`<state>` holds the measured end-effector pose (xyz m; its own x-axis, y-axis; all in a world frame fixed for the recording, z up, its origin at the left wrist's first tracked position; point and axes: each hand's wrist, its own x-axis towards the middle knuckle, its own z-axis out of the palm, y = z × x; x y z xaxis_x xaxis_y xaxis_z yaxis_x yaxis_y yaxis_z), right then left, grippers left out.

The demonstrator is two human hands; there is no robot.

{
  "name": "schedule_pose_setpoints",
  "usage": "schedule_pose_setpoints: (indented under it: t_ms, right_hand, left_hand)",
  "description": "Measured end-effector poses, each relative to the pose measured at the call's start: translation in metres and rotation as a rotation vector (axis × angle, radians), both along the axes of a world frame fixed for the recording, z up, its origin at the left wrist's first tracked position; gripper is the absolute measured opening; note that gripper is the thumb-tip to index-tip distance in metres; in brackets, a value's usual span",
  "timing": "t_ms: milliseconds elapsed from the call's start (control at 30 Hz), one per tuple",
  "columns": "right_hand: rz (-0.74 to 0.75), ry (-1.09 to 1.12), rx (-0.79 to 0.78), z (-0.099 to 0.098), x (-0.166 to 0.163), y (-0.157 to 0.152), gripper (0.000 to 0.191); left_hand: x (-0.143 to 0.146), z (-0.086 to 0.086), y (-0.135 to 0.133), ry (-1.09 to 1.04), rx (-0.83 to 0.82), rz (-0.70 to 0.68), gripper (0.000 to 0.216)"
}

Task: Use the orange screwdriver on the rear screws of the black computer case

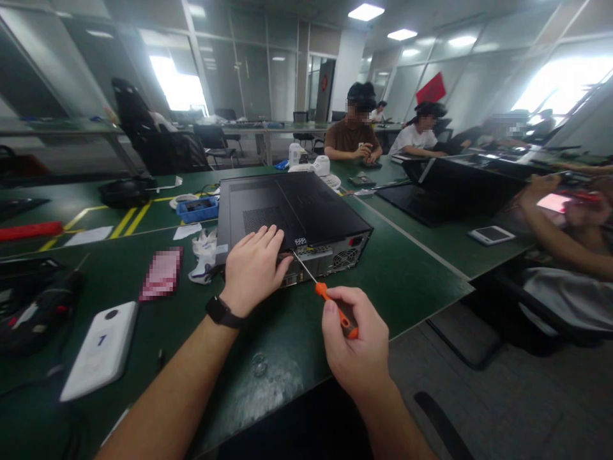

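A black desktop computer case [306, 201] lies on its side on the green table, its back panel with fan grille and ports turned toward me. My left hand [253, 265] rests on the near left part of the case, fingers stretched over the top and thumb by the edge. In my right hand [357, 332] is a screwdriver [322, 289] with an orange and black handle. Its thin shaft points up and left, and the tip meets the case's rear edge beside my left thumb. Whether the tip sits in a screw is too small to tell.
To the left lie a white numbered device [103, 348], a pink packet [163, 273], a crumpled plastic bag [204, 255] and a blue tray [197, 209]. Another opened black case [469, 182] and a white phone [491, 235] are at right. Several people sit around.
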<state>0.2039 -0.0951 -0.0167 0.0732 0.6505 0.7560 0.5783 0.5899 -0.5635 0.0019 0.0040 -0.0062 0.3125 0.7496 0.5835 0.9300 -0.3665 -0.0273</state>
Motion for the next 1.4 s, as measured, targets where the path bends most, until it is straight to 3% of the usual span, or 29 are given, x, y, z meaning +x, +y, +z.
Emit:
schedule_pose_setpoints:
  t_ms: [267, 467, 800, 1100, 1267, 1400]
  right_hand:
    - [0.016, 0.039, 0.004, -0.021, -0.004, -0.004, 0.012]
    - [0.023, 0.042, 0.055, -0.029, -0.003, -0.003, 0.025]
    - [-0.110, 0.125, -0.011, -0.041, -0.003, -0.004, 0.019]
    - [-0.029, 0.079, 0.081, -0.031, -0.001, -0.004, 0.026]
    - [-0.103, 0.093, 0.009, -0.040, -0.001, -0.006, 0.022]
    - [-0.054, 0.118, -0.020, -0.041, -0.001, -0.007, 0.019]
  left_hand:
    - [0.001, 0.002, -0.001, 0.024, 0.012, 0.009, 0.050]
    - [0.000, 0.001, -0.001, 0.017, 0.001, 0.006, 0.050]
    - [0.000, 0.001, 0.000, 0.008, -0.012, 0.007, 0.051]
    - [0.000, 0.001, 0.000, 0.002, -0.023, 0.000, 0.052]
    - [0.000, 0.001, 0.000, 0.010, -0.013, 0.014, 0.050]
    - [-0.001, 0.001, 0.000, 0.009, -0.017, 0.012, 0.051]
